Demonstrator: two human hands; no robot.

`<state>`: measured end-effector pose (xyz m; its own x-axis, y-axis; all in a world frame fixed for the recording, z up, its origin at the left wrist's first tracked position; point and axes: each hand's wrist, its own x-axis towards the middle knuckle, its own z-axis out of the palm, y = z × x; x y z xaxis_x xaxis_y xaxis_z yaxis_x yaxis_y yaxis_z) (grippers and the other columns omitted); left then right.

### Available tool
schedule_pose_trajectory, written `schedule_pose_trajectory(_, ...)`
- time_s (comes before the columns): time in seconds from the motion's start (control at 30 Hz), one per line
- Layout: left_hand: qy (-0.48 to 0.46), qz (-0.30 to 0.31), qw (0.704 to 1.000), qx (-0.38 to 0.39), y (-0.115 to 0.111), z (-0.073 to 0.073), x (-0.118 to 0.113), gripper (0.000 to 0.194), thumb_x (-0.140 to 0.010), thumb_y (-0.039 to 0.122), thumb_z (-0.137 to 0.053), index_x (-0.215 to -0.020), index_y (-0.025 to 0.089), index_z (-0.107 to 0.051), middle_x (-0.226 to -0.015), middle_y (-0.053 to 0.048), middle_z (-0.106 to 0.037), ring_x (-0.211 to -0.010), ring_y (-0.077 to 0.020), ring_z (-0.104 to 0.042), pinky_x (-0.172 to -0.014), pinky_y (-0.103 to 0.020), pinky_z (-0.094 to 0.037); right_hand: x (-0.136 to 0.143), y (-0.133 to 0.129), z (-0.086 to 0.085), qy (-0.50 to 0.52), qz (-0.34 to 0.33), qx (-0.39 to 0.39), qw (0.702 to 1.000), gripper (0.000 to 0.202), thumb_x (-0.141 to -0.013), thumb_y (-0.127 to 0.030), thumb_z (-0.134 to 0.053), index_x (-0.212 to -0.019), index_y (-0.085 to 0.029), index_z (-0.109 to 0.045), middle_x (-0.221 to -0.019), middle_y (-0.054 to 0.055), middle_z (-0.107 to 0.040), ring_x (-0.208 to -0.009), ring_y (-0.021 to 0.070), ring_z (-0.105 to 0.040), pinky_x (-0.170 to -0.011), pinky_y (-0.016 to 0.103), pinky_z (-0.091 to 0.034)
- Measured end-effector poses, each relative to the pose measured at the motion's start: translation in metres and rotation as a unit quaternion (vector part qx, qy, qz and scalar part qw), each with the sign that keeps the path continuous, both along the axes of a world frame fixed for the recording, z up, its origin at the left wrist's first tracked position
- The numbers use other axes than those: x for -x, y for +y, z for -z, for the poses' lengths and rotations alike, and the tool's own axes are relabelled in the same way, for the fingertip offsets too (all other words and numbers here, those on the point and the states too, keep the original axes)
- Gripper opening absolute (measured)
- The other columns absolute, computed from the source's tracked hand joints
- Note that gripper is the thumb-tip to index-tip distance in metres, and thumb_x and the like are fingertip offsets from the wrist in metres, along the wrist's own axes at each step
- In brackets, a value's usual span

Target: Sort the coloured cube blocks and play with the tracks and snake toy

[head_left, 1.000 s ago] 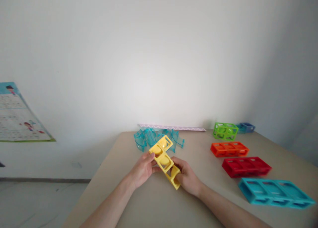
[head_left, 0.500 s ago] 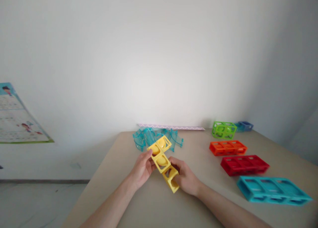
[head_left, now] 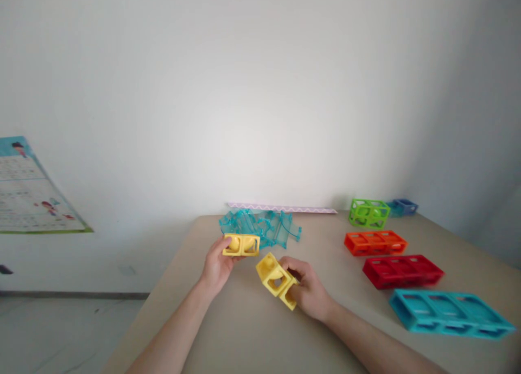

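Note:
Two separate yellow pieces are up off the table, one in each hand. My left hand (head_left: 218,265) is closed on the left end of a yellow block (head_left: 249,245) made of two open cube frames with rounded inner surfaces. My right hand (head_left: 308,288) grips the right end of another yellow cube block (head_left: 275,276), which tilts down to the right; its far part is hidden by the fingers. A gap lies between the two blocks. Behind them on the table is a pile of clear teal track pieces (head_left: 280,230).
On the table's right side stand a turquoise block (head_left: 450,312), a red block (head_left: 402,271), an orange block (head_left: 375,242) and a green block (head_left: 369,213). A blue piece (head_left: 406,206) sits in the far corner. A patterned strip (head_left: 283,207) lies along the wall.
The yellow blocks were joined in one stepped shape and are now apart. My left hand has moved left with its block and turned it level; the right hand keeps the other.

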<state>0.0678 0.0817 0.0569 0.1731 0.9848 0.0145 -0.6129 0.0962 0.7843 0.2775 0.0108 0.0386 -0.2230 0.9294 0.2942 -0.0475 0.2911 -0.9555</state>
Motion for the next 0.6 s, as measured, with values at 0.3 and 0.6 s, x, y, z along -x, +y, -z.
schedule_pose_trajectory(0.3, 0.131, 0.074, 0.989, 0.009, -0.009, 0.01, -0.004, 0.036, -0.07, 0.037, -0.075, -0.096, 0.017, -0.06, -0.069, 0.0, -0.066, -0.053, -0.0132, -0.061, -0.051, -0.023, -0.049, -0.008, 0.009, 0.01, -0.019, 0.072, -0.06, 0.995, 0.014, -0.063, -0.007, -0.049, -0.07, -0.017, -0.054, -0.069, -0.001, -0.056, -0.065, 0.0127, -0.051, -0.058, 0.022, -0.039)
schedule_pose_trajectory(0.6, 0.274, 0.13, 0.953, -0.021, -0.014, 0.009, -0.006, 0.039, -0.07, 0.041, -0.075, -0.096, 0.016, -0.063, -0.064, 0.002, -0.061, -0.047, -0.009, -0.053, -0.04, -0.017, -0.037, -0.008, 0.007, 0.007, -0.201, 0.075, -0.097, 0.972, 0.031, -0.057, 0.003, -0.042, -0.074, -0.018, -0.058, -0.074, -0.001, -0.059, -0.07, 0.0131, -0.054, -0.061, 0.021, -0.039)
